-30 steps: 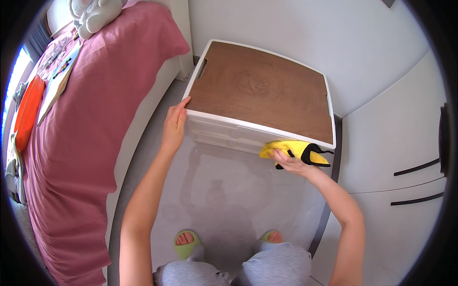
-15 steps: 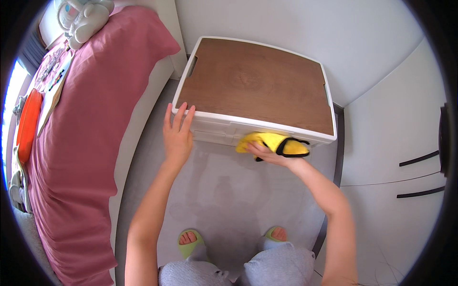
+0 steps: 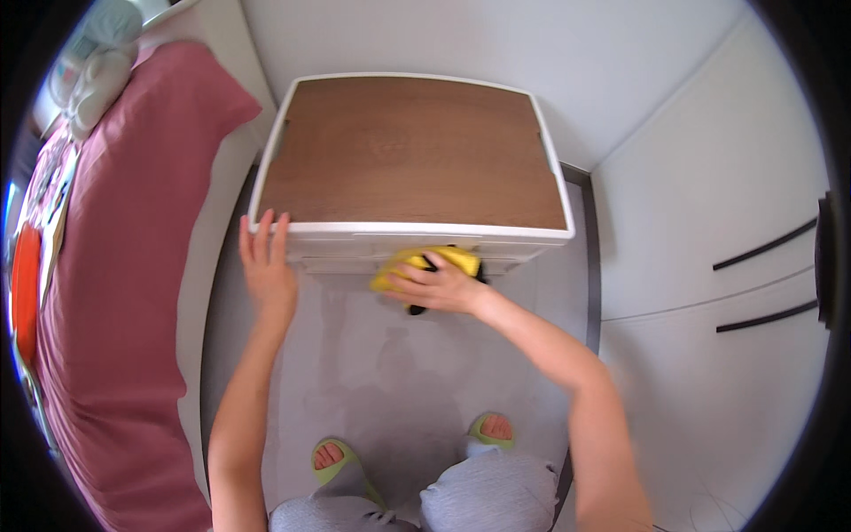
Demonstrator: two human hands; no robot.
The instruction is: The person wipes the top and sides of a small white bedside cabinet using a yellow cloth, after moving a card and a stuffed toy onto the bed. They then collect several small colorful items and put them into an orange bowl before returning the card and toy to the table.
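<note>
A white drawer cabinet (image 3: 337, 229) with a brown wood-look top (image 3: 417, 151) stands in front of me. At its near left corner, my left hand (image 3: 269, 282) rests with outstretched, parted fingers on the white rim. My right hand (image 3: 441, 285) holds a yellow cloth with black edging (image 3: 456, 257) against the drawer front, below the rim. The fingers lie across the cloth and are somewhat blurred. Part of the cloth is hidden under the hand.
To the left is a bed with a pink cover (image 3: 133, 293), bearing a pale plush toy (image 3: 99, 84) and an orange item (image 3: 27, 293). White cupboard doors with black handles (image 3: 767, 244) stand on the right. My green slippers (image 3: 335, 461) are on the grey floor (image 3: 390, 355).
The view has shifted, so the cabinet appears farther left. My right hand and the cloth sit lower on the drawer front, the cloth more bunched under the hand. My left hand stays at the corner.
</note>
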